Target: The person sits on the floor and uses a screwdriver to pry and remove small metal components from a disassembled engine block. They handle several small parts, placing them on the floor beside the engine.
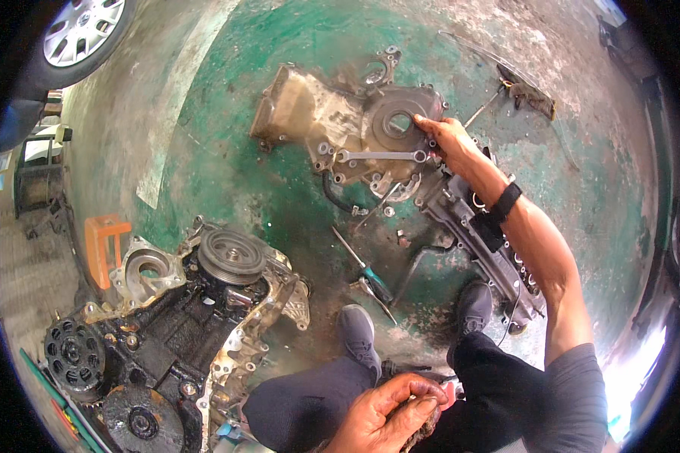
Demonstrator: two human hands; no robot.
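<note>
Far out in front, my right hand [447,140] is closed on the right edge of a grimy metal engine timing cover [332,113], thumb on top near its round hole, other fingers partly hidden. A combination wrench [381,156] lies across the cover's near side. Close to my body, my left hand [389,415] is closed, thumb against curled fingers. Something dark and dirty shows beneath that thumb, too little of it to name. A small red thing [449,394] sits just beside these fingers, and I cannot tell whether they touch it.
An oily engine [166,325] with a ribbed pulley [233,257] stands at left, an orange stand [102,249] behind it. A screwdriver [366,268] lies on the green floor between my shoes and the cover. Under my right arm is a long valve cover [476,234]. A car wheel [83,34] is far left.
</note>
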